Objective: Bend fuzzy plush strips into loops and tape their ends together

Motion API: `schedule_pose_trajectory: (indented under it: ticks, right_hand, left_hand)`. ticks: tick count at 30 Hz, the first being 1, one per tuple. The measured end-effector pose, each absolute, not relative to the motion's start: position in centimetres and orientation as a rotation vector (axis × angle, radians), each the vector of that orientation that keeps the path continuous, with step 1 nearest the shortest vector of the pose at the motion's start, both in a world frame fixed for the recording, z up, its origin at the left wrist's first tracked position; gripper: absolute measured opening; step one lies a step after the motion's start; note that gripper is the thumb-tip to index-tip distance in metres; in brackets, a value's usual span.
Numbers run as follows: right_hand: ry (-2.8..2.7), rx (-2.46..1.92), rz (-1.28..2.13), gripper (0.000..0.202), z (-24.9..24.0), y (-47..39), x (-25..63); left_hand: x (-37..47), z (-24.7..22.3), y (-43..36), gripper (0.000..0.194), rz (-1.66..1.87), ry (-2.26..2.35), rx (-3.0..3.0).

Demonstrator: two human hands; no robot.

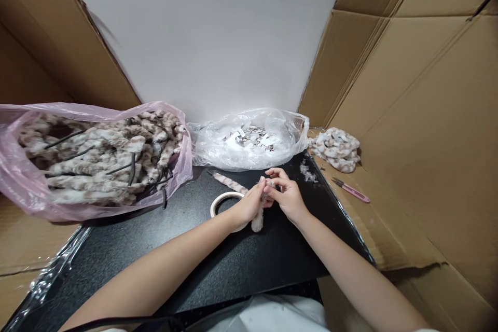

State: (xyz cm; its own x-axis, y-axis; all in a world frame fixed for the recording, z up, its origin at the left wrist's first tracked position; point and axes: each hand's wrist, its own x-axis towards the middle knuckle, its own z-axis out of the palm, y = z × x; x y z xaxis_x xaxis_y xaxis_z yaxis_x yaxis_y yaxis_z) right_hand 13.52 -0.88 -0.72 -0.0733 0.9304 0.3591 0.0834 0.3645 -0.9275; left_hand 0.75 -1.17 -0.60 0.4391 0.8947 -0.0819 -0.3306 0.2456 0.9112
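A plush fur strip, pale with brownish patches, is pinched between my two hands above the black table. My left hand wraps round it with the thumb pointing up. Opposite, my right hand closes its thumb and fingertips on the strip's upper part; the exact spot is hidden by the fingers. One end of the fur hangs below my left hand. A patterned fur length with a dark tip runs out behind my left hand; I cannot tell whether both are one piece. Partly under my left wrist lies a roll of cream tape.
A pink plastic bag full of fur strips with dark cords stands left. Behind my hands lies a clear bag of small shiny pieces. Right are a fur bundle, pink-handled thread snips and fluff. Cardboard walls flank the table.
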Motion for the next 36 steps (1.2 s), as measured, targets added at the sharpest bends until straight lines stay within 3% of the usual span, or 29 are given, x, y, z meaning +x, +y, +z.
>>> schedule_pose_trajectory:
  ticks: [4, 8, 15, 23, 29, 36]
  right_hand:
    - [-1.573, -1.016, 0.785, 0.014, -0.4, -1.4, 13.1]
    - [-1.638, -1.063, 0.573, 0.004, 0.2, -1.9, 12.9]
    - [-1.664, -1.084, 0.418, 0.010, 0.1, -1.9, 12.8]
    - [-1.702, -1.039, 0.393, 0.033, 0.6, -1.9, 13.1]
    - [-1.686, -0.936, 0.414, 0.003, 1.4, -1.9, 13.8]
    - [-1.688, -0.976, 0.384, 0.006, 0.9, -1.7, 13.5]
  left_hand:
    - [0.6, -0.6, -1.0, 0.047, 0.924, 0.661, 0.969]
    - [0.5, -0.2, -0.8, 0.028, 0.923, 0.597, 1.000]
    - [0.8, -0.3, -0.2, 0.017, 0.925, 0.563, 0.929]
    - [0.6, 0.0, -0.1, 0.015, 0.909, 0.584, 0.812]
    - [0.8, 0.2, -0.1, 0.009, 0.916, 0.545, 0.660]
    - [0.9, 0.0, 0.0, 0.010, 0.940, 0.561, 0.672]
